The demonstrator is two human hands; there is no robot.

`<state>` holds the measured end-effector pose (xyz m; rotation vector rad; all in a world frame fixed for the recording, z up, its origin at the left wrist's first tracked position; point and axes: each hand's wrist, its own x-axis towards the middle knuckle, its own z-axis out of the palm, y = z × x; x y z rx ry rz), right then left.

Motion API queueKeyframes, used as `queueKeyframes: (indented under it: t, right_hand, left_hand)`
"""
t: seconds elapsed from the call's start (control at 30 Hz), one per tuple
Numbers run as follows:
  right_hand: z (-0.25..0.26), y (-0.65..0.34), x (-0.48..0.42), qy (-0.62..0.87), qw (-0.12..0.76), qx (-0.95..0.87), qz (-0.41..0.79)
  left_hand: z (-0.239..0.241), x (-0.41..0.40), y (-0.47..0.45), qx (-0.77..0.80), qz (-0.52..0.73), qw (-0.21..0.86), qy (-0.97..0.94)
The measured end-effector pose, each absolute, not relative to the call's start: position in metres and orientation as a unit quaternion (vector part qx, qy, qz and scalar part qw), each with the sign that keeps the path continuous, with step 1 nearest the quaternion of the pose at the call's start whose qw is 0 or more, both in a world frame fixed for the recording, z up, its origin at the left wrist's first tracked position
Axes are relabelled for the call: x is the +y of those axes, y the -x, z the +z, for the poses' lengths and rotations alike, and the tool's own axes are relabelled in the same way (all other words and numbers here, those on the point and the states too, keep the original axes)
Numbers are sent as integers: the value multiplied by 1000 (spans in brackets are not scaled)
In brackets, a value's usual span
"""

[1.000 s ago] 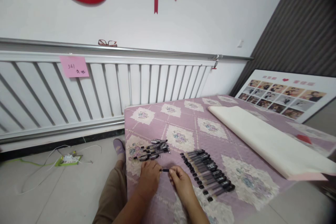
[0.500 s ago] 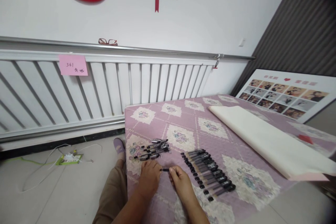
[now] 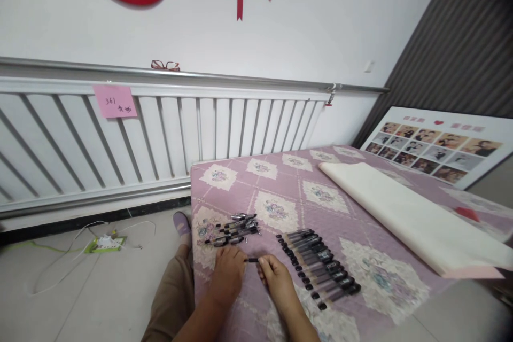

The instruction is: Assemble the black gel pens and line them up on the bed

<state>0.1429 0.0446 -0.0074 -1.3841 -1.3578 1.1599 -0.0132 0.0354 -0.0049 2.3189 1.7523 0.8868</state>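
Note:
A pen (image 3: pixel 252 260) is held level between my two hands, its dark middle part showing in the gap. My left hand (image 3: pixel 230 270) closes around the left end, and my right hand (image 3: pixel 276 273) pinches the right end between thumb and fingers. Beyond my left hand lies a loose pile of black and clear pens (image 3: pixel 234 228), with small pen parts at its edge. To the right of my right hand, several capped pens (image 3: pixel 320 262) lie side by side in a slanting row, dark ends toward me.
The bed's purple patterned cover (image 3: pixel 288 187) carries a rolled cream sheet (image 3: pixel 393 214) on the right. A framed photo board (image 3: pixel 433 144) leans behind it. A white radiator (image 3: pixel 224 123) with a pink note (image 3: pixel 115 101) runs along the wall. A power strip (image 3: pixel 106 243) with cables lies on the floor.
Both hands stay almost where they were, still holding the pen between them. The view has shifted very slightly; the pile and the row of pens look the same.

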Motion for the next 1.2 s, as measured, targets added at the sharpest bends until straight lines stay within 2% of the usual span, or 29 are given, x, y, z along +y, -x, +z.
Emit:
queueKeyframes:
  t: [0.2,0.8,1.2]
  right_hand:
    - [-3,-142,43,542,444,-523,485]
    - [-1,-144,46,554,380,-598,438]
    - [-1,-143,45,573,355,-603,426]
  left_hand:
    - [-9,37,13,576,290,51,-763]
    - [-7,35,15,568,282,70,-770]
    - [6,31,14,549,230,128,-793]
